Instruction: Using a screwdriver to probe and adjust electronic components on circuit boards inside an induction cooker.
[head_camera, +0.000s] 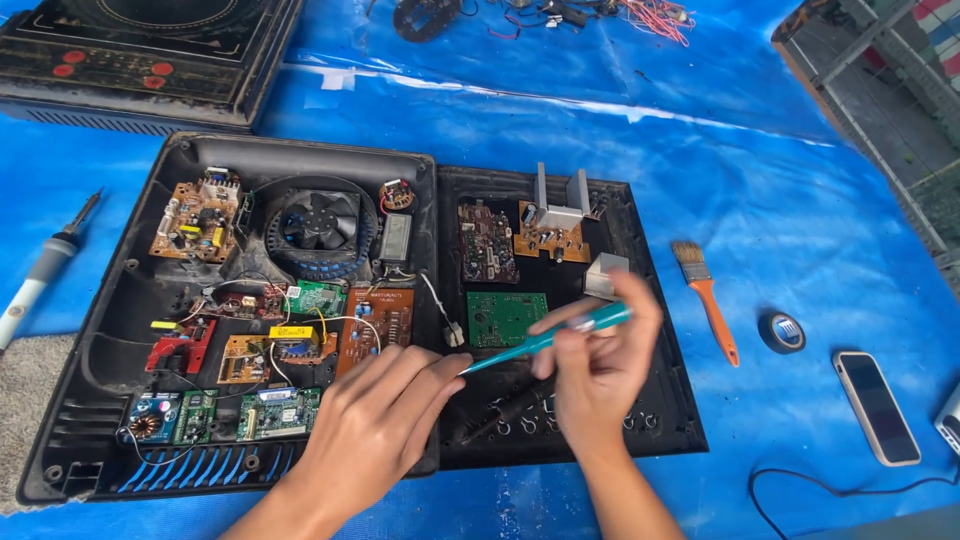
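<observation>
My right hand (600, 370) grips a teal-handled screwdriver (545, 340), its tip pointing left toward my left hand. My left hand (375, 425) rests flat on the lower edge of a black opened appliance casing (130, 300), fingers touching the tool tip near the seam between the two halves. The left half holds a black fan (318, 222) and several circuit boards, among them an orange board (378, 322) and a green board (280, 412). The right panel (660, 390) carries a green circuit board (505, 317) and brown boards (550, 240).
A blue tarp (600, 130) covers the surface. An orange-handled paintbrush (708, 298), a roll of black tape (781, 332) and a phone (876, 407) lie right. A soldering iron (45, 265) lies left. A black induction cooker (140, 55) sits at the back left; tangled wires (640, 15) at the back.
</observation>
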